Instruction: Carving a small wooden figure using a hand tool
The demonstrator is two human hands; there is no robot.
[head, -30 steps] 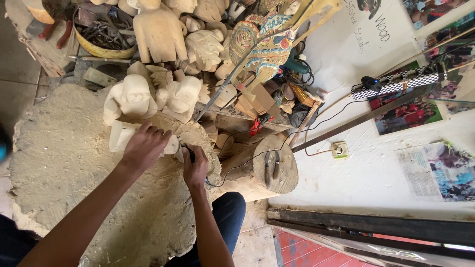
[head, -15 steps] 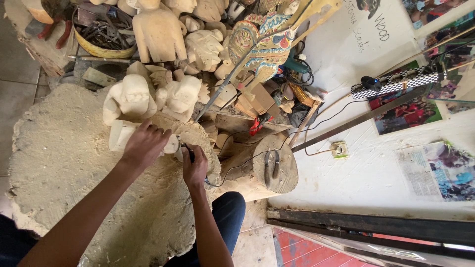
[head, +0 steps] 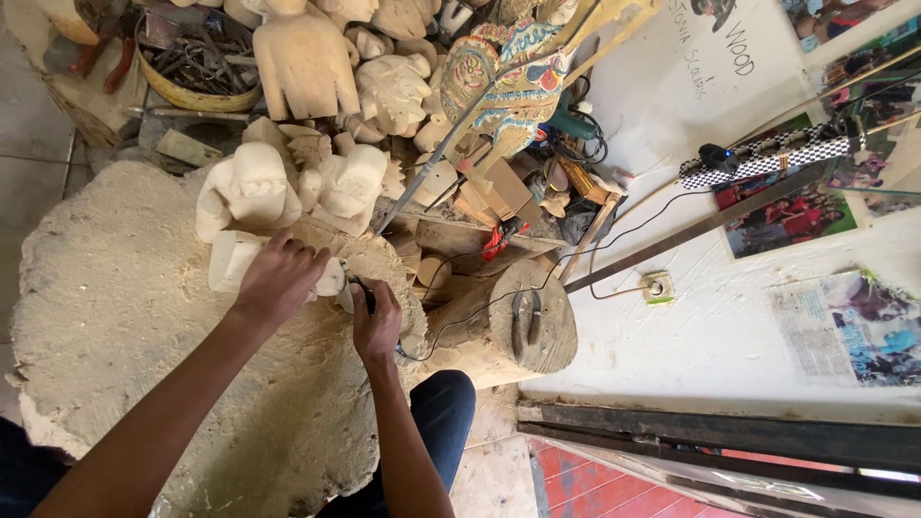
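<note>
1. Pale wood block (head: 230, 261) is pinned on the sawdust-covered slab (head: 106, 317) by the left hand (head: 278, 280), fingers closed over it.
2. A corded carving tool (head: 363, 295), gripped by the right hand (head: 377, 321), is pressed against its end.
3. Shaping appears underway; steady pressure is likely needed.

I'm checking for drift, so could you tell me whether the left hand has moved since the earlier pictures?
No. The left hand stays on the pale wooden block, just below the white carved figure.

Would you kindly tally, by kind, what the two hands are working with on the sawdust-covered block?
Hands: 2, left hand and right hand
Pale wooden carving held by the left hand: 1
Dark corded tool in the right hand: 1
Sawdust-covered block: 1
Total: 5
</note>
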